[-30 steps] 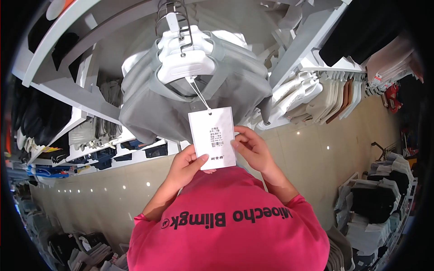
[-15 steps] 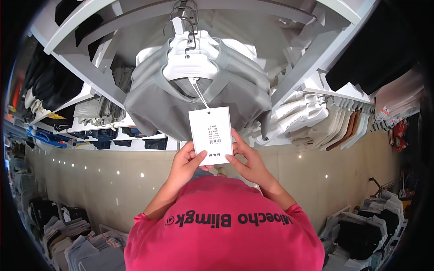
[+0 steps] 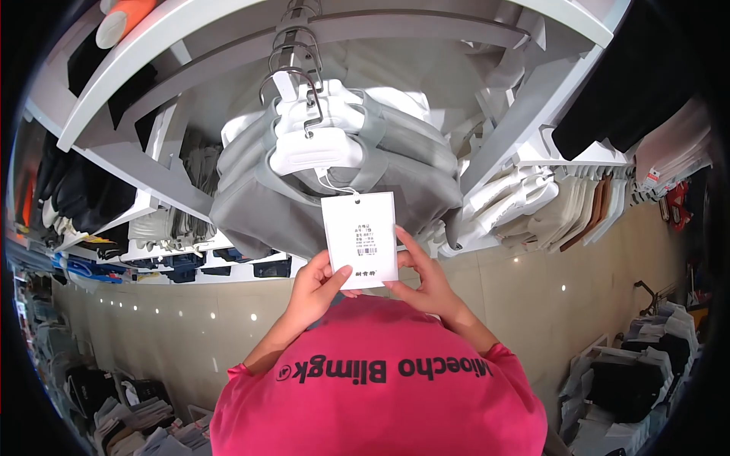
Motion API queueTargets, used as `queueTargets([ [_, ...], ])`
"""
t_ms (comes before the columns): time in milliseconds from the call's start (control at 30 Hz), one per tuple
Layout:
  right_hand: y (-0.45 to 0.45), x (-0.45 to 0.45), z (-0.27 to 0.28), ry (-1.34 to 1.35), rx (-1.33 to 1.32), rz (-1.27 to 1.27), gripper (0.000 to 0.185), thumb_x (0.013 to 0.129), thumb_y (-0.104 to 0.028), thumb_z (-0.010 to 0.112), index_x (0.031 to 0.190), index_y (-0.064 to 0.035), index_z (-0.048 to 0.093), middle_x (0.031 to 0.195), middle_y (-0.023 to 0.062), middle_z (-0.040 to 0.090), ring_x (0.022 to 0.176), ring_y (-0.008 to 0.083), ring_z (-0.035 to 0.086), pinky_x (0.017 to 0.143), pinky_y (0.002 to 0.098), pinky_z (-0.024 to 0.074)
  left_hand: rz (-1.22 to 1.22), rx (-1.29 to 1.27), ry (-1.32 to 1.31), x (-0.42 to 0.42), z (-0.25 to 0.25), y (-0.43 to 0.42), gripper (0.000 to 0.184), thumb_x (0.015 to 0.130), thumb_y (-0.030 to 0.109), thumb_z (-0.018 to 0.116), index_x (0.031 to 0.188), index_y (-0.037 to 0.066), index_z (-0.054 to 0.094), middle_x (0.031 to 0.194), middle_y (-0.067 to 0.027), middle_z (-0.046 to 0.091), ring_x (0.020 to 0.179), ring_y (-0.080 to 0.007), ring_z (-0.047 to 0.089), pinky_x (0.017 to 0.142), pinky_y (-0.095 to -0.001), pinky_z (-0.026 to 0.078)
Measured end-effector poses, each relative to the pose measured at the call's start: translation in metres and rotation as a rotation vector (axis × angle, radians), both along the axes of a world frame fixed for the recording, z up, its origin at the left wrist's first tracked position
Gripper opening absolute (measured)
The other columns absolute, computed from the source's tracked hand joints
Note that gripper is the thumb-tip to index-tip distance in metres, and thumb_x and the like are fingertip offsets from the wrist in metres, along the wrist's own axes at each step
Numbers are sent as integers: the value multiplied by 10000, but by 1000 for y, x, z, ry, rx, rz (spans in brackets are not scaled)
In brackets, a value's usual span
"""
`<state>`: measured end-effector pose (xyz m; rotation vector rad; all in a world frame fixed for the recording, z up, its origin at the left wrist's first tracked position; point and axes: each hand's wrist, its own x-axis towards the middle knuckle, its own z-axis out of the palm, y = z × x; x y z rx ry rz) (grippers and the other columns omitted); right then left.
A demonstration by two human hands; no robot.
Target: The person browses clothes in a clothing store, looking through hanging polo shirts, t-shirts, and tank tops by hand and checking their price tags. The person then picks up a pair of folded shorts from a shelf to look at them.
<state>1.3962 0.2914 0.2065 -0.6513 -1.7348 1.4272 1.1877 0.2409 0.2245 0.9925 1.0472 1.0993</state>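
Note:
A white hang tag [image 3: 360, 228] with black print and a barcode faces me, held between both hands. My left hand [image 3: 313, 290] pinches its lower left edge, thumb on the front. My right hand [image 3: 423, 275] grips its lower right edge, the thumb at the corner and the index finger along the side. A thin white string [image 3: 334, 185] runs from the tag's top up to a grey shirt [image 3: 399, 190]. That shirt hangs on a white hanger [image 3: 315, 152] in front of several similar grey ones.
Metal hanger hooks sit on a rail [image 3: 293, 57] inside a white shelf frame [image 3: 525, 129]. Hanging light and brown garments [image 3: 589, 209] are on the right, dark clothes [image 3: 95, 186] on the left. Folded clothes [image 3: 631, 387] lie in stacks at the lower right.
The tag and both hands sit slightly lower in view, as do the hangers and shirts. The view has shifted a little; both hands keep their hold on the tag.

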Motion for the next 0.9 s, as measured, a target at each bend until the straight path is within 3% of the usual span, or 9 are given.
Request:
queueTargets([
  [200, 4, -6, -2, 4, 68, -13, 756, 732, 7, 612, 1386, 20, 233, 903, 74, 617, 873, 141, 580, 871, 297, 402, -19, 2, -53, -6, 1, 7, 264, 928, 77, 464, 1157, -52, 441, 924, -135, 631, 738, -159, 638, 655, -254, 525],
  [267, 1, -9, -3, 2, 120, -100, 620, 730, 25, 598, 1315, 13, 392, 909, 91, 620, 844, 164, 593, 789, 280, 440, -43, 12, -20, -9, -3, 8, 266, 929, 80, 463, 1160, -48, 439, 926, -132, 629, 743, -160, 637, 658, -256, 527],
  [300, 1, -8, -3, -7, 116, -109, 620, 730, 25, 598, 1315, 13, 392, 909, 91, 620, 844, 164, 593, 789, 280, 440, -55, 31, 17, -9, -5, 9, 267, 929, 82, 462, 1163, -44, 437, 928, -130, 627, 749, -160, 636, 660, -258, 528],
  [367, 4, -6, 1, -76, 255, -84, 460, 725, 44, 561, 1181, -14, 551, 904, 113, 608, 778, 209, 591, 719, 284, 455, -65, 32, -19, -9, -11, 10, 270, 927, 75, 462, 1169, -42, 432, 931, -128, 626, 751, -160, 634, 662, -259, 530],
  [467, 4, -6, 3, -84, 210, -115, 373, 713, 47, 556, 1074, -24, 619, 902, 123, 612, 783, 233, 590, 714, 288, 458, -71, 32, -67, -9, -13, 11, 293, 912, 56, 483, 1183, -39, 420, 953, -122, 622, 786, -162, 631, 675, -260, 531],
  [633, 4, -6, 6, -99, 154, -133, 357, 710, 61, 550, 1046, -27, 629, 912, 129, 620, 819, 240, 602, 721, 294, 465, -82, 69, -73, -4, -5, 10, 380, 850, -3, 559, 1197, -33, 407, 1014, -111, 609, 888, -167, 618, 736, -268, 525],
  [700, 4, -5, 9, -101, 152, -136, 359, 708, 66, 549, 1045, -27, 629, 920, 132, 623, 832, 242, 606, 727, 294, 467, -107, 170, 37, -3, -5, 10, 462, 810, -43, 589, 1224, -26, 387, 1036, -105, 604, 937, -164, 605, 787, -280, 510],
  [900, 7, -2, 12, -97, 115, -143, 354, 699, 74, 560, 1033, -19, 630, 940, 136, 626, 858, 247, 609, 751, 300, 471, -104, 54, -74, 0, -6, 11, 512, 798, -79, 576, 1257, -23, 356, 1019, -107, 606, 905, -165, 615, 793, -286, 503],
])
